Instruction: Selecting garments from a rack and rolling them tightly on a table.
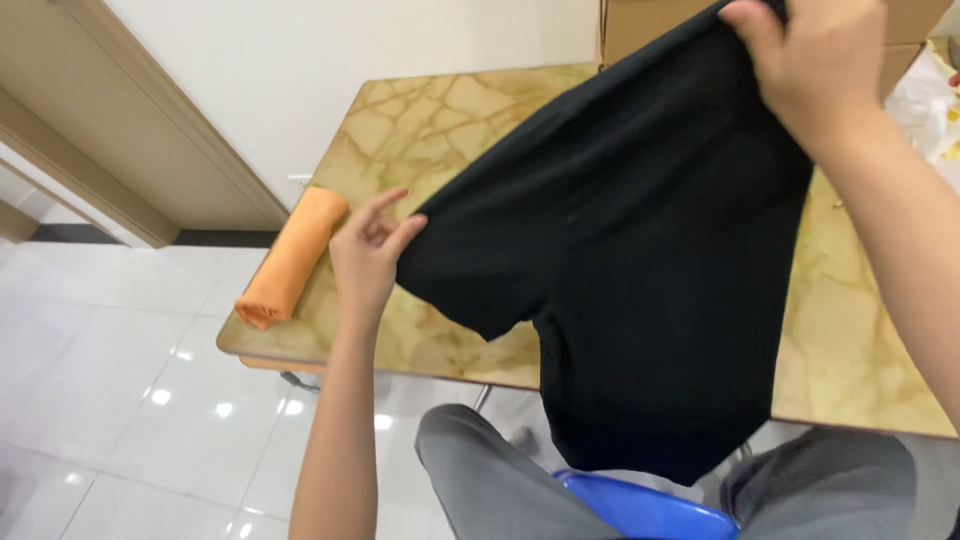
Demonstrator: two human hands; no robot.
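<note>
Overhead, black shorts point(620, 260) between left hand point(368, 252) and right hand point(815, 70), beyond table's near edge point(420, 372).

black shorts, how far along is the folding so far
Looks done: one rolled orange cloth lies at the left edge of the marble-pattern table. In hand: the black shorts are held up unfolded above the table, left hand pinching one corner, right hand gripping the other, legs hanging past the near edge. Left: the shorts show no fold or roll yet, so probably all of that piece.
</note>
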